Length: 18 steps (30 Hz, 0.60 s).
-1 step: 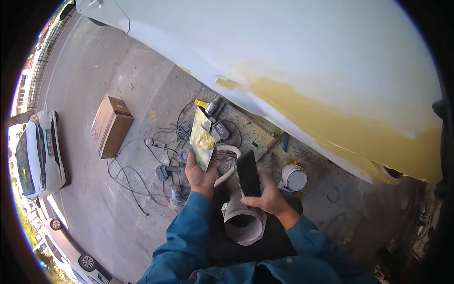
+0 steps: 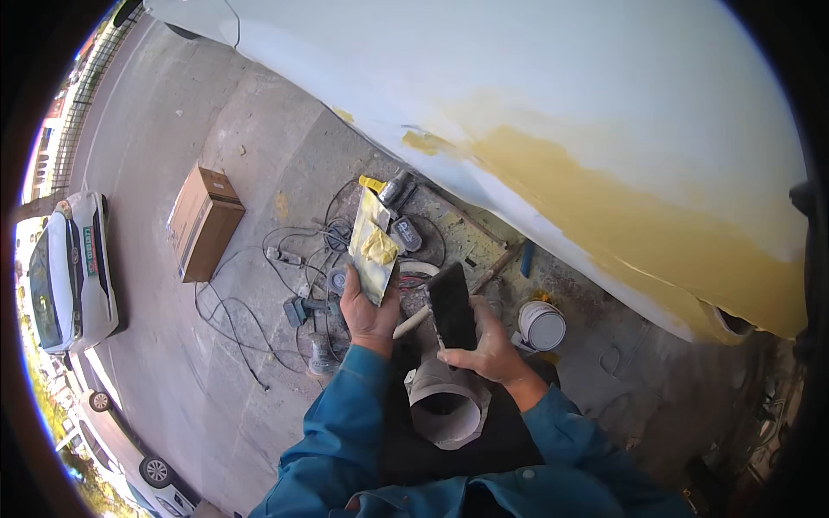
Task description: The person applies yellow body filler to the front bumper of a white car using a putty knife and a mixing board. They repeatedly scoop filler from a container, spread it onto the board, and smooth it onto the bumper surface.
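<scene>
My left hand [image 2: 371, 321] is closed on the lower end of a flat, smeared mixing board [image 2: 371, 278]. A lump of yellow body filler [image 2: 379, 248] sits on that board. To its right, my right hand [image 2: 498, 350] grips a black smartphone [image 2: 451, 309] by its lower part, held upright with its dark face toward me. The two held things are apart. Below my hands, a pale, wide tube [image 2: 425, 404] with its open end toward me lies between my legs.
A white vehicle panel [image 2: 604, 78] with broad yellow filler patches fills the upper right. On the floor are power tools [image 2: 399, 190], tangled cables [image 2: 226, 315], a white bucket [image 2: 544, 331] and a cardboard box [image 2: 207, 226]. Parked cars [image 2: 73, 272] stand at the left.
The view has shifted very slightly, moving the panel and floor things a little in the picture. Both hands keep their holds.
</scene>
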Motion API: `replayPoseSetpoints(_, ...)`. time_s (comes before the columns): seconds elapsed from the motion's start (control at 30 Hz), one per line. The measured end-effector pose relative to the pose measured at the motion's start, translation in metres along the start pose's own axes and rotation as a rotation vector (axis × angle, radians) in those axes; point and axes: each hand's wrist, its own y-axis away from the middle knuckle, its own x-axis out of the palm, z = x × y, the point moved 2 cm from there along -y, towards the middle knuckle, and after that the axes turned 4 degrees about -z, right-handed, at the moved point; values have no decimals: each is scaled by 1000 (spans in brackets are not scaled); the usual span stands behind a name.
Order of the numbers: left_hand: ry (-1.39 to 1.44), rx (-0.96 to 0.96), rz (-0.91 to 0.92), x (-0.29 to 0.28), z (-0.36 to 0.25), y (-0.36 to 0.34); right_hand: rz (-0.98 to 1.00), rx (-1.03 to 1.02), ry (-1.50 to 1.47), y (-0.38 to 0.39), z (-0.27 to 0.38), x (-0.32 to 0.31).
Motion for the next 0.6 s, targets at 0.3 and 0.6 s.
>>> replayPoseSetpoints(0.3, -147, 153, -85, -69, -6, -57, -43, -214, 253, -76, -106, 44)
replayPoseSetpoints(0.6, -175, 102, 191, -34, 9, -33, -197, -516, 389, -51, -113, 64)
